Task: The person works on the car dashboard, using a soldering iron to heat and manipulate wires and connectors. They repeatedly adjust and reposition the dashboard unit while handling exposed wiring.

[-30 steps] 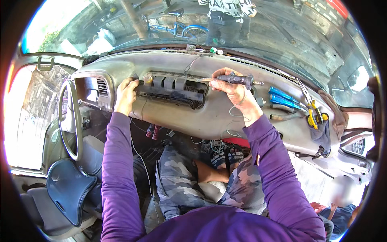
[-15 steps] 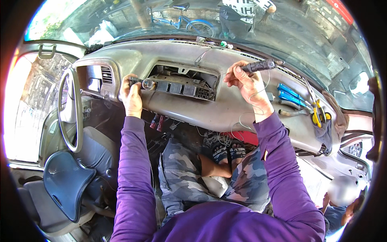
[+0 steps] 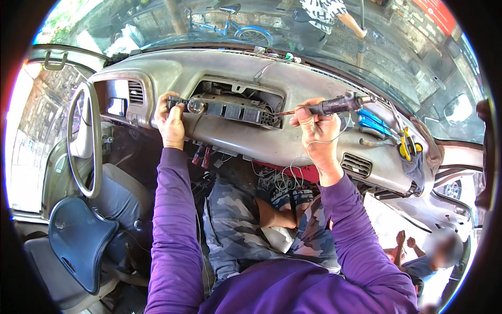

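Note:
In my right hand (image 3: 316, 128) is a thick dark-handled probe (image 3: 334, 104) with a thin shaft. Its tip points left and meets, or nearly meets, the right end of a long black switch-like strip (image 3: 232, 111) in front of the dashboard opening (image 3: 251, 90). A thin pale wire (image 3: 334, 137) loops around this hand and hangs toward the floor. My left hand (image 3: 171, 121) grips the strip's left end, thumb in front and fingers behind. Right beside that thumb, a round clear bulb (image 3: 196, 106) sits on the strip.
Blue-handled tools (image 3: 372, 123) and yellow-handled pliers (image 3: 407, 146) lie on the dashboard (image 3: 235, 140) at right. A steering wheel (image 3: 98, 141) stands at left, near a dark blue seat-shaped piece (image 3: 86, 238). Loose wires (image 3: 285, 182) hang below the dash. Other people are outside, ahead and at right.
My right hand has come left and down, bringing the probe's tip to the right end of the strip. My left hand keeps its grip on the strip.

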### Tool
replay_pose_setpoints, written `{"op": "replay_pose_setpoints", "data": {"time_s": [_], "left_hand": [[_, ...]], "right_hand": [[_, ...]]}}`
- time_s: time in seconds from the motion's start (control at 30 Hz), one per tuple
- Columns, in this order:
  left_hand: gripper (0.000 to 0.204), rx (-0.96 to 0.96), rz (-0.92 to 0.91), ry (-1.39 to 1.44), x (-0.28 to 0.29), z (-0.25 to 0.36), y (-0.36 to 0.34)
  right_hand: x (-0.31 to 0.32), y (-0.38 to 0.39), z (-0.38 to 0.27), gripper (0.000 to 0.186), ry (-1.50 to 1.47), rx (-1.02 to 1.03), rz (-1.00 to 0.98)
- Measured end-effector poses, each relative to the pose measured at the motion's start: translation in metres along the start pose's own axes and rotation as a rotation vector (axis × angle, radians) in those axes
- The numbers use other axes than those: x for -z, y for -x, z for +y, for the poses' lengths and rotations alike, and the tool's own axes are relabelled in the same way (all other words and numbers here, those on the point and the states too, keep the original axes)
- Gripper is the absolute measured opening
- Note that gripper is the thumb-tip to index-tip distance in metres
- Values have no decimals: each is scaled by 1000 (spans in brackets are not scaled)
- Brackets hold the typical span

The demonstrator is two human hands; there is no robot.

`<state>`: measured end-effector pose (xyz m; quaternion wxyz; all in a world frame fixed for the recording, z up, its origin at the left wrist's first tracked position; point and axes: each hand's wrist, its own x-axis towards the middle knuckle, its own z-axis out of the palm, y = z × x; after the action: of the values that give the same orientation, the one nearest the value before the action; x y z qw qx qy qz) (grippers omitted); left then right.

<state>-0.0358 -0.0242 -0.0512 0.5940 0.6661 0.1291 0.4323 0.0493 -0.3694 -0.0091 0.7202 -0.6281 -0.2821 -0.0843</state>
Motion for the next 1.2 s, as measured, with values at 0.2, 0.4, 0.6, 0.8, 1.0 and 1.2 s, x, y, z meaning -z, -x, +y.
{"op": "replay_pose_setpoints", "data": {"time_s": [0.2,0.4,0.6,0.8,1.0,1.2], "left_hand": [[28,-31,-3,3,2,-2,-1],[29,9,-14,17,1,-4,-1],[38,-158,83,-243,24,-38,-17],[34,-111,33,-191,71,-81,-74],[35,-101,19,-203,76,-89,-65],[34,-192,19,-241,66,-86,-58]], "right_hand": [[-10,1,-3,28,79,-41,-27],[-11,4,-6,27,345,-20,-72],[-19,14,8,14,239,-208,-206],[-34,2,8,32,236,144,27],[-33,9,-16,34,330,-72,-42],[-34,2,-14,37,420,-44,-66]]}}
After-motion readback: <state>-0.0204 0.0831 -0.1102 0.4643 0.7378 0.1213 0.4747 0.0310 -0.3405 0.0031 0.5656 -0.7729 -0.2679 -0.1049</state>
